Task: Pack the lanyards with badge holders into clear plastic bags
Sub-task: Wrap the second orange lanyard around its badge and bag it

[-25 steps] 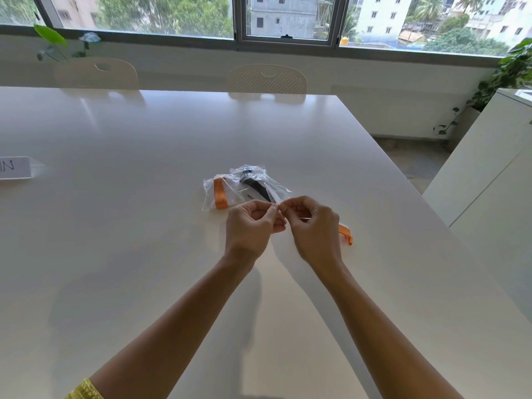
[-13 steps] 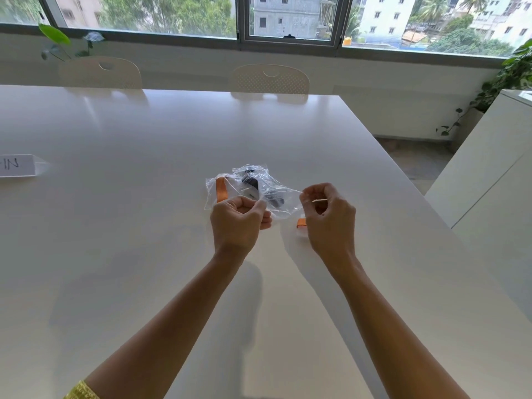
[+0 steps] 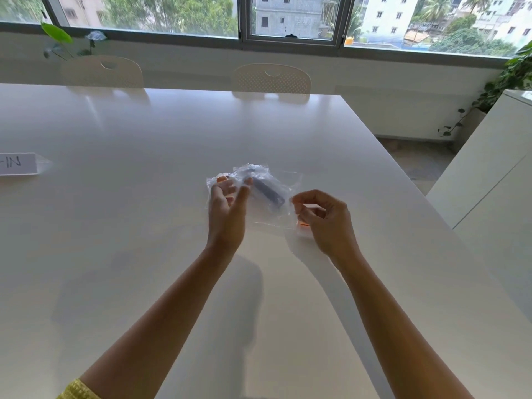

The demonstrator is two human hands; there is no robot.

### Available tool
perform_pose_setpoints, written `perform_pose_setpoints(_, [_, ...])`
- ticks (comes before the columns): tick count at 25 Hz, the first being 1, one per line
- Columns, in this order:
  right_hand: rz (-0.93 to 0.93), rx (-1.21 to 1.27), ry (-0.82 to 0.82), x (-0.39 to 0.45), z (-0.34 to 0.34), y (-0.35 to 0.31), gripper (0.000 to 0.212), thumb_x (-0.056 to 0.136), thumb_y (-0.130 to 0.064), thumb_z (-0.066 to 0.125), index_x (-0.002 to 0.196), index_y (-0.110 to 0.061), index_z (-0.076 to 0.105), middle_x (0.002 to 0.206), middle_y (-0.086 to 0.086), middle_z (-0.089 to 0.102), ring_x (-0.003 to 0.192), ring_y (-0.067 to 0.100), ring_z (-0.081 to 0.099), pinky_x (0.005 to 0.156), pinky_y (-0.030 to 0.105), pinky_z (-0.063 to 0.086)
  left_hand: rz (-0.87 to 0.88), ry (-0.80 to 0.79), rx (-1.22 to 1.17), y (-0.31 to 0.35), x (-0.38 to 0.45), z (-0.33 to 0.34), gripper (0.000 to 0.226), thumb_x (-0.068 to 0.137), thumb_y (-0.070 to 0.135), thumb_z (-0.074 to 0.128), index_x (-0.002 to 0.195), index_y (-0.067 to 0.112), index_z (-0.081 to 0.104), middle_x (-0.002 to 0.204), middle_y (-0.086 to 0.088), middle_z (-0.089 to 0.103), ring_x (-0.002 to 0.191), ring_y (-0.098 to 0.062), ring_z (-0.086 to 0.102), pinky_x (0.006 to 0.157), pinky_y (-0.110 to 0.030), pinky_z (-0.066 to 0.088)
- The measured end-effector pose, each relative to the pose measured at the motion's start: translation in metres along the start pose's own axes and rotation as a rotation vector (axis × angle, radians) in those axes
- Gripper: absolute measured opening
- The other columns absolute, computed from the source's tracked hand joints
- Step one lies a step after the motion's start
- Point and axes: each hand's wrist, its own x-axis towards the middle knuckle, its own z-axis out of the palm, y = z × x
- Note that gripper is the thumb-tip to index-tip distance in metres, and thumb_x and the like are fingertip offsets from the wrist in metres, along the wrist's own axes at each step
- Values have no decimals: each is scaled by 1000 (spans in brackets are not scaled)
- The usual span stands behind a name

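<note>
Currently, status as observed:
Bag: clear plastic bag [image 3: 270, 208] lies on the white table [image 3: 144, 226] between the two hands, crumpled at its far side, flatter at its near edge.
Contents: a dark lanyard part [image 3: 267, 192] shows through the film; orange strap [image 3: 222, 178] visible at the bag's left end.
Left hand: left hand [image 3: 227, 208] has loose, spread fingers over the bag's left part; no firm grip evident.
Right hand: right hand [image 3: 322, 217] has fingers curled, pinching at the bag's right edge; an orange bit [image 3: 303, 224] shows just beneath it.
Step judged: closing the bag mouth.
Method advised: hold the bag flat with the left hand, tuck any stray strap inside, press the seal along its full length.
Risk: strap caught in the seal.
</note>
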Motion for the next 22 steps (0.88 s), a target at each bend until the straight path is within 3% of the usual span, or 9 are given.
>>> perform_pose_setpoints(1, [51,67,-30,1,-1,1,25,90,-3,66,83,-24,77,86,-6,76,68,10,65,75,33,56,-73,-84,-41,0,3,-2,47,92,54,57,116,13,60,104,1,67,103,-19,64,91,-33,48])
perform_pose_setpoints(3, [117,158,-62,1,-3,2,21,92,-5,65,89,-20,78,91,4,75,69,13,62,76,36,54,-115,-161,-82,-1,5,-3,37,98,47,56,100,12,66,88,1,70,86,-17,65,84,-35,48])
perform_pose_setpoints(6, [110,126,-27,0,-5,3,7,86,-16,76,86,-23,77,89,-2,76,69,12,67,72,37,55,-96,-122,-162,-1,5,-2,20,97,21,64,77,17,64,68,5,65,67,-12,60,75,-31,48])
perform_pose_setpoints(11, [-3,-35,7,-1,-6,5,14,86,-16,76,85,-30,78,96,-12,77,71,13,72,68,30,58,-55,-54,-188,-5,2,-5,18,92,16,72,74,19,70,68,4,65,61,-7,57,66,-23,48])
perform_pose_setpoints(12, [-15,-31,-18,-2,-7,4,18,85,-14,77,94,-30,78,96,-14,75,72,13,73,69,32,60,-55,-40,-185,-7,2,-6,18,92,16,72,74,19,71,67,5,66,61,-7,57,65,-22,48])
perform_pose_setpoints(15, [-35,-31,-136,-2,-13,3,59,72,-15,88,121,-41,67,101,-15,72,76,9,75,71,23,60,-72,10,-179,-10,8,-9,14,91,17,74,77,19,72,66,7,67,61,-8,57,64,-23,48])
perform_pose_setpoints(18, [-97,-93,-160,-1,-14,4,76,66,-20,91,131,-42,59,110,-18,69,77,6,75,68,17,58,-8,59,-59,-14,12,-12,9,87,21,79,91,18,72,81,1,68,66,-6,58,70,-28,47])
perform_pose_setpoints(20, [-124,-126,-143,0,-13,4,80,64,-25,93,134,-38,58,112,-18,69,76,4,74,65,13,54,213,26,131,-14,11,-17,42,78,28,85,112,17,64,106,2,65,89,-5,62,77,-26,50])
perform_pose_setpoints(22, [-146,-155,-150,-2,-11,5,81,62,-31,93,135,-37,57,115,-16,69,77,4,74,66,14,56,562,-173,430,-11,11,-20,83,65,45,91,133,17,52,133,3,54,123,-13,51,98,-31,46])
